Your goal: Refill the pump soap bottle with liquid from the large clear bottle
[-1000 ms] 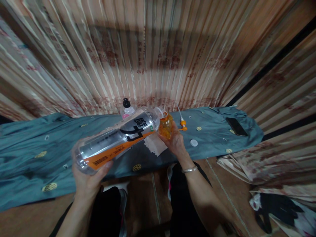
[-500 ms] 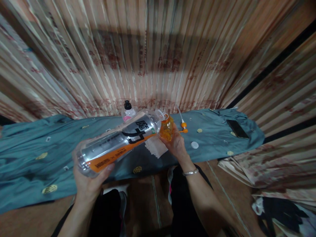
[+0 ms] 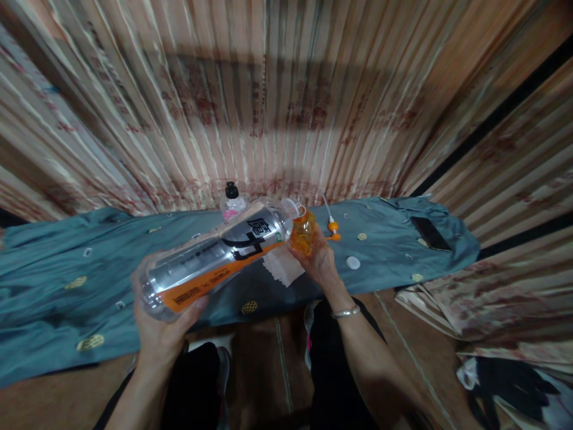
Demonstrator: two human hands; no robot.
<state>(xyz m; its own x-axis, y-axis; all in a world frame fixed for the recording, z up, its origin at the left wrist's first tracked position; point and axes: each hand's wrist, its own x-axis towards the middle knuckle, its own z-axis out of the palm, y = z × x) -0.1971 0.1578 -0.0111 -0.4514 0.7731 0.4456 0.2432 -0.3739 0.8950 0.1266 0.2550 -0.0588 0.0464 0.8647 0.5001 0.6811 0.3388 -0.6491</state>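
Left hand, head view: the person's left hand (image 3: 163,328) grips the base of the large clear bottle (image 3: 219,257), palm beneath it, thumb along its near side; the forearm reaches up and forward.
Right hand: the right hand (image 3: 319,257) is closed around the small amber bottle (image 3: 302,234), wrist bent inward, a bracelet (image 3: 345,312) at the wrist.
Large clear bottle: tilted between the hands, its neck slanting up from the left hand to the amber bottle's mouth; whether the rims touch cannot be told.
Black-capped bottle: beyond the large clear bottle, which hides the lower part of the black-capped bottle (image 3: 231,206).
Paper: a pale paper sheet (image 3: 284,269) lies below the bottle necks, partly covered by the right hand.
Orange pump: the orange pump (image 3: 332,227) lies just beyond the right hand.
White disc: a white disc (image 3: 353,263) lies beside that hand, to its right.
Phone: a dark phone (image 3: 430,233) rests farther right, well apart from both hands.
Cloth: a teal cloth (image 3: 45,286) spreads beneath everything.
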